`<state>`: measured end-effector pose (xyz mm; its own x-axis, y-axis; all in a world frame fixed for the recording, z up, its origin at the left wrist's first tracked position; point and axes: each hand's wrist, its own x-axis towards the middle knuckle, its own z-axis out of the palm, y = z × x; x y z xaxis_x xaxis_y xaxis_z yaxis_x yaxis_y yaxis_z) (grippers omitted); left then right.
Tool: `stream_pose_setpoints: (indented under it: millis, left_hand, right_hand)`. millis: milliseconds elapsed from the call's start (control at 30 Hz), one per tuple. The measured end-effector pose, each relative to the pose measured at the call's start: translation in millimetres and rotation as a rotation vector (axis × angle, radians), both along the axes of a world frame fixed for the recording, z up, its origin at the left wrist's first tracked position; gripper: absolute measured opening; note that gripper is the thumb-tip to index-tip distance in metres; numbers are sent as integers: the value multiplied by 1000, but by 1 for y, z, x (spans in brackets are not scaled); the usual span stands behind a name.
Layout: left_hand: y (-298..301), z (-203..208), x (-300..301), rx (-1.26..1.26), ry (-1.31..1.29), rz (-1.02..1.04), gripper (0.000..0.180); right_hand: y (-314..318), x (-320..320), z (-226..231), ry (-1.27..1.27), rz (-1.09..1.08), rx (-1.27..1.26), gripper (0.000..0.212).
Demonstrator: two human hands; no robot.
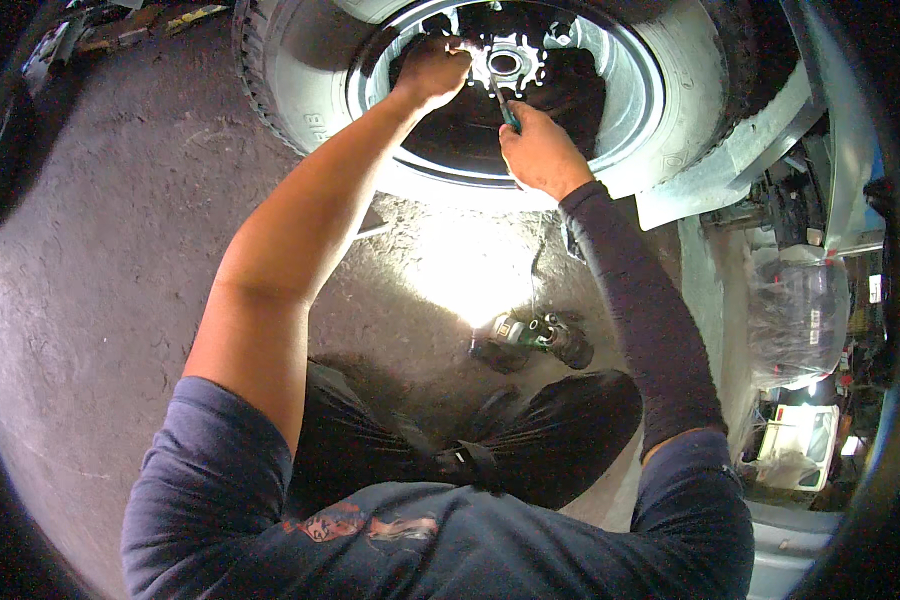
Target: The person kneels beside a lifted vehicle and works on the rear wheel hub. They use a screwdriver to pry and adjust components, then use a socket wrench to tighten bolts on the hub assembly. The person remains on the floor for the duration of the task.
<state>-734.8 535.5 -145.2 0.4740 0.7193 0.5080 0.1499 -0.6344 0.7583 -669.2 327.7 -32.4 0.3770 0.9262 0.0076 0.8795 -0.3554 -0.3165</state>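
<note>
In front of me stands a large wheel with a tyre (305,70) and a pale rim (630,120). At its middle is a bright, toothed metal hub (523,68) with a round dark opening. My right hand (545,150) is closed round the teal handle of a screwdriver-like tool (510,118), its thin shaft reaching up to the hub's lower edge. My left hand (435,72) is at the hub's left side with fingers curled in; glare hides whatever is between the fingertips.
A lit work lamp (510,330) lies on the rough floor (120,250) between me and the wheel. Pale bodywork (720,170) curves along the wheel's right side. Further right are a clear plastic-wrapped bundle (798,315) and a white case (800,445). Long dark items (100,40) lie at the far left.
</note>
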Motion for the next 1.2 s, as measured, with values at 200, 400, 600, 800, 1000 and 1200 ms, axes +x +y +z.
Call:
stream_pose_setpoints:
  millis: [200, 400, 600, 800, 1000, 1200]
  left_hand:
    - [-3, -2, -2, 39, 55, -8, 32]
    - [-2, -10, 3, -89, 91, -10, 30]
    - [-2, -15, 0, 134, 70, 70, 27]
    - [-59, -13, 18, -235, -320, 273, 31]
    - [-70, -18, 48, -442, -291, -392, 32]
    - [-80, 15, 23, -1013, -170, -282, 28]
  right_hand:
    - [8, -15, -22, 78, -50, 130, 40]
    - [0, 50, 15, 163, 33, -127, 41]
    - [7, 94, 35, 78, 261, -133, 39]
    - [12, 74, 2, 729, 43, -141, 31]
    - [-9, 33, -34, 928, -12, 198, 22]
    - [-55, -17, -71, 881, -261, 404, 42]
